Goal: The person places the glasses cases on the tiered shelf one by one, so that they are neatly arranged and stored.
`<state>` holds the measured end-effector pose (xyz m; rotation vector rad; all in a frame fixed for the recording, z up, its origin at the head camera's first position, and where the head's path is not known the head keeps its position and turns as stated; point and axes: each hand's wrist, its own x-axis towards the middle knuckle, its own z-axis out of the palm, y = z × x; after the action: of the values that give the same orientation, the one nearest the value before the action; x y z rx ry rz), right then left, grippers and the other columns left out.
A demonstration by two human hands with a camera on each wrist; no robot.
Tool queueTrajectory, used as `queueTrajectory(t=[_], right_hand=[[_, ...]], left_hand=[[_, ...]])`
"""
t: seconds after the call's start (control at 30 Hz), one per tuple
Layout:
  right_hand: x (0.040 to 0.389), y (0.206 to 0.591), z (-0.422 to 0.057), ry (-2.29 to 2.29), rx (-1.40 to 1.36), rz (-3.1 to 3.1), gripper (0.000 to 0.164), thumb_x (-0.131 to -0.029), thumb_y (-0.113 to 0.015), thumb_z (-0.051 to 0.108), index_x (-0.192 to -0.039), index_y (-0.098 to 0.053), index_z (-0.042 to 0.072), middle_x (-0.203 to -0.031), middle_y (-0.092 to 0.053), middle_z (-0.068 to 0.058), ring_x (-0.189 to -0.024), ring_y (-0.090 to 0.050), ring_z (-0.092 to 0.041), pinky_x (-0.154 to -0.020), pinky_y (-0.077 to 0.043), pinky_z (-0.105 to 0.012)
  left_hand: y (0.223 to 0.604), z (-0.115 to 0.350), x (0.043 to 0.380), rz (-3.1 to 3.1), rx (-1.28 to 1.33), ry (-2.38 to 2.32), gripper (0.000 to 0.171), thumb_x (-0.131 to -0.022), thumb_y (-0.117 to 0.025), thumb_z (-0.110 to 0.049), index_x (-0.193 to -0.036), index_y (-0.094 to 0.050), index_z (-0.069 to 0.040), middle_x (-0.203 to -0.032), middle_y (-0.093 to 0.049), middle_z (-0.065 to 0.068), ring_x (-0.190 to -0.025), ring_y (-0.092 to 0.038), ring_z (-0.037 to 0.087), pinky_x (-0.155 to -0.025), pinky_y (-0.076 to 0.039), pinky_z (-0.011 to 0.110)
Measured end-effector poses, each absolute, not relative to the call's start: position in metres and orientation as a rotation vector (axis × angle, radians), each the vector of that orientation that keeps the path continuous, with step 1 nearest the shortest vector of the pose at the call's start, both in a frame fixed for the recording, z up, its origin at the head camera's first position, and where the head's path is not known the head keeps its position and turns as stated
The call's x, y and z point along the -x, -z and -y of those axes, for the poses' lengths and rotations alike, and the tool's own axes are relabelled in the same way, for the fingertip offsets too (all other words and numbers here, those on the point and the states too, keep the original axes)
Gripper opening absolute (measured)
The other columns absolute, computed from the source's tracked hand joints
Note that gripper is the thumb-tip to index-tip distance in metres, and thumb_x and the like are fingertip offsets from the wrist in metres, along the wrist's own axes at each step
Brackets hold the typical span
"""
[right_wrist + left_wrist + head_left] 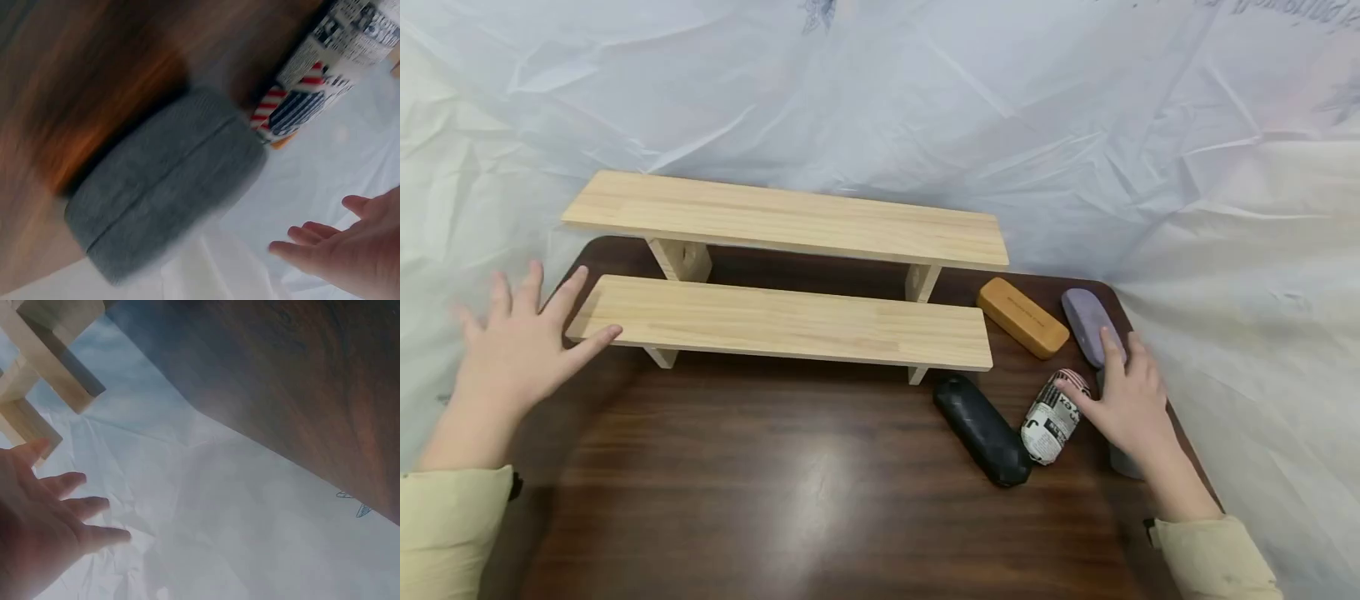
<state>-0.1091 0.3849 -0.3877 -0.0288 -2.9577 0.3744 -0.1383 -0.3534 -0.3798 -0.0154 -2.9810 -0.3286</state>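
My left hand (520, 354) is spread with straight fingers beside the left end of a two-tier wooden shelf (790, 321); its thumb tip overlaps the lower board, and I cannot tell if it touches. In the left wrist view the hand (44, 525) holds nothing. Over on the right, my other hand (1123, 404) hovers with loosely extended fingers above several glasses cases. Nearest it are a lavender case (1084, 317), a newspaper-print case (1049, 427) and a grey case (169, 181), which it partly hides in the head view. No case is in its grasp.
An orange-tan case (1022, 318) lies by the shelf's right end. Closer to me, a black case (983, 432) touches the newspaper-print one. All sit on a dark wooden table (737, 500) with rounded back corners. White plastic sheeting (865, 100) hangs behind and at both sides.
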Motion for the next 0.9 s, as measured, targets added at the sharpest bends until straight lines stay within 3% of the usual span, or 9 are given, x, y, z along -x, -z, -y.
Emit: queueTrajectory(t=[0.1,0.27,0.57,0.9], right_hand=[[0.103,0.387,-0.379,-0.43,-0.019,2.878,0.103,-0.096,-0.072,0.056,-0.168,-0.023,0.002,-0.164,-0.021,-0.043,-0.144,-0.026,-0.068,-0.104,-0.029,-0.085],[0.091,0.383,-0.362,-0.51,-0.07,2.855,0.094,-0.098,-0.074,0.049,-0.165,-0.03,-0.001,-0.16,-0.034,-0.04,-0.142,-0.034,-0.063,-0.106,-0.032,-0.08],[0.078,0.372,-0.33,-0.633,-0.195,2.875,0.088,-0.095,-0.08,0.04,-0.162,-0.039,0.001,-0.157,-0.046,-0.033,-0.14,-0.044,-0.055,-0.104,-0.038,-0.075],[0.069,0.378,-0.298,-0.709,-0.347,2.946,0.085,-0.09,-0.087,0.033,-0.159,-0.046,0.005,-0.156,-0.052,-0.025,-0.141,-0.049,-0.047,-0.105,-0.045,-0.07]], left_hand=[[0.378,0.354,0.141,2.922,0.063,0.386,0.094,-0.101,-0.054,-0.064,-0.173,-0.011,-0.021,-0.175,-0.003,0.033,-0.157,-0.002,0.063,-0.114,-0.001,0.087],[0.379,0.353,0.146,2.861,0.171,0.561,0.093,-0.1,-0.065,-0.051,-0.171,-0.019,-0.013,-0.174,-0.011,0.033,-0.154,-0.014,0.065,-0.124,-0.009,0.076],[0.391,0.356,0.158,2.821,0.268,0.88,0.101,-0.092,-0.08,-0.033,-0.17,-0.02,-0.006,-0.176,-0.011,0.028,-0.162,-0.007,0.05,-0.13,-0.004,0.068],[0.393,0.359,0.166,2.778,0.246,1.034,0.114,-0.08,-0.09,-0.024,-0.171,-0.022,-0.012,-0.176,-0.015,0.024,-0.163,-0.009,0.048,-0.13,-0.005,0.068]])
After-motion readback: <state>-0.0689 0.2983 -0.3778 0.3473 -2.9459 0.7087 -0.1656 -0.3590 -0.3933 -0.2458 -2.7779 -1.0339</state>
